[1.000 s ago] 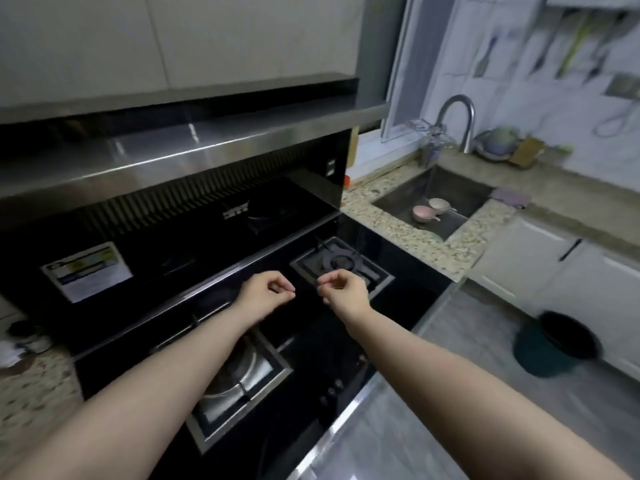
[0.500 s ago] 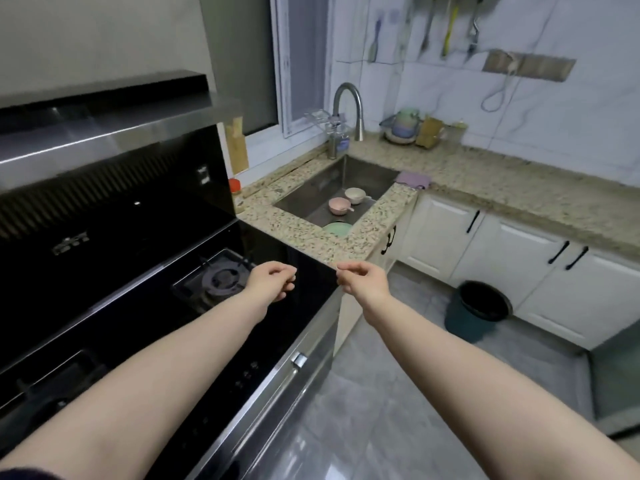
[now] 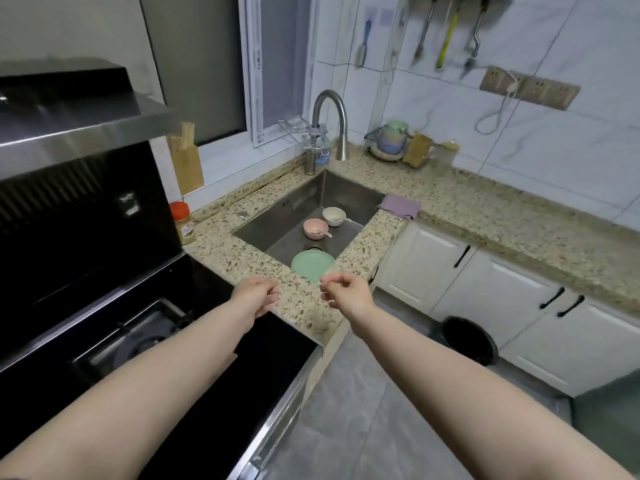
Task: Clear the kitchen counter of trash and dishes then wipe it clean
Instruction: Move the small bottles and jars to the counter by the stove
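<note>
Granite counter (image 3: 304,317) is overhung at its front edge by the left hand (image 3: 254,295) and right hand (image 3: 346,292), both loosely curled and holding nothing. Pink bowl (image 3: 315,228), white bowl (image 3: 334,215) and green plate (image 3: 312,265) are seen in the sink (image 3: 346,192); a purple cloth (image 3: 400,206) is laid at its right rim.

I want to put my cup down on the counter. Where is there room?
The speckled granite counter is bare between the purple cloth and the white wall tiles. There is also room between the orange-lidded jar and the steel sink. The back corner by the wire dish rack is crowded.
</note>
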